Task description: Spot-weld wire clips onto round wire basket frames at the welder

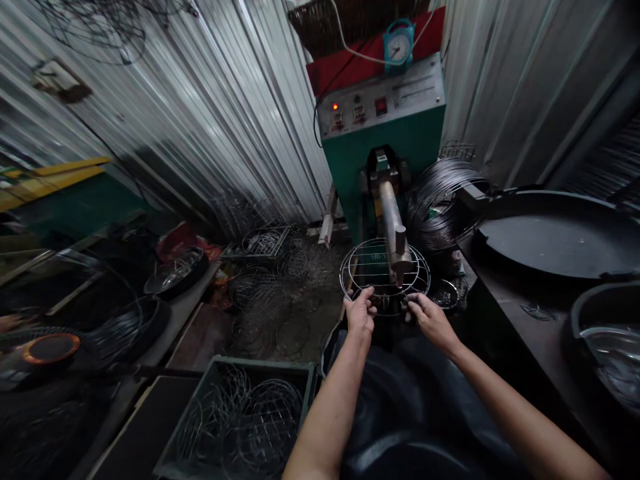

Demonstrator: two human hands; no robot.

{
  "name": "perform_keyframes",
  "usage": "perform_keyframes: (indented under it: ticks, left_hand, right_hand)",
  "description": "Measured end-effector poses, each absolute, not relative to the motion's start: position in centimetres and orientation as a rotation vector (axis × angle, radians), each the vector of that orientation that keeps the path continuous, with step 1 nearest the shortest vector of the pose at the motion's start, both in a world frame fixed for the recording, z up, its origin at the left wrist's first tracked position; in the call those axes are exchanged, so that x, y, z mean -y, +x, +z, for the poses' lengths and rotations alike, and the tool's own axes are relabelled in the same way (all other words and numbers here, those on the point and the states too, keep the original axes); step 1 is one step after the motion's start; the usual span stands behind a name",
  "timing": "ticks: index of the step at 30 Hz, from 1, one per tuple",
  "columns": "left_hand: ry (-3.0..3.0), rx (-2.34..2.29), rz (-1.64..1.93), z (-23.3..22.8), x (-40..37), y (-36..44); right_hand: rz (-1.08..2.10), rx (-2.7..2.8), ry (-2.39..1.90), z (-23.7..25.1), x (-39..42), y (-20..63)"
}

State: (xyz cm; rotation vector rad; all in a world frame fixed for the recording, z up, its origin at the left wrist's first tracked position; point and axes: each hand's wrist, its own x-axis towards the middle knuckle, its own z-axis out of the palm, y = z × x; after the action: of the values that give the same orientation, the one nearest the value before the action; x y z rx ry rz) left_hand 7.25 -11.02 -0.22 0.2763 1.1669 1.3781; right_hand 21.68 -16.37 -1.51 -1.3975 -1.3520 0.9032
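Both your hands grip the round wire rack [385,275] at its near rim — left hand [360,311], right hand [425,315], fingers curled around the wire. The rack sits level under the welder arm [391,220] of the green machine [385,133] — coiled wire [440,200] just right.

A wire rack [385,270] sits under the machine's arm [391,220], with the left hand [360,310] and right hand [430,319] on its near rim. The machine [385,127] stands behind, a clock [399,45] on top. A wire coil [440,200] lies right of the arm; a crate [240,420] of wire rings sits lower left.
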Motion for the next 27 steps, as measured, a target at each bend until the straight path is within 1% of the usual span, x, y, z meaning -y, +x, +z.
perform_keyframes:
  ticks: [10,18,20,23,25,27]
  left_hand:
    - [0.217,-1.143,1.402,-0.1,10.6,7.2]
    - [0.203,-1.186,1.377,-0.3,10.0,7.8]
    - [0.218,-1.191,1.351,-0.3,10.5,7.0]
    - [0.3,-1.153,1.227,-1.9,12.6,3.9]
    - [0.29,-1.144,1.08,-4.7,14.6,0.8]
    - [0.151,-1.202,0.934,-8.6,16.4,-2.3]
  right_hand:
    - [0.87,1.363,-1.374,-1.2,15.7,21.6]
    - [0.964,1.266,-1.367,-1.7,14.9,20.8]
    - [0.88,1.309,-1.378,-2.1,16.8,21.3]
    - [0.582,1.424,-1.475,-3.8,23.0,25.1]
    - [0.493,1.443,-1.65,-5.4,28.6,29.7]
    - [0.489,1.392,-1.896,-6.5,34.0,35.2]
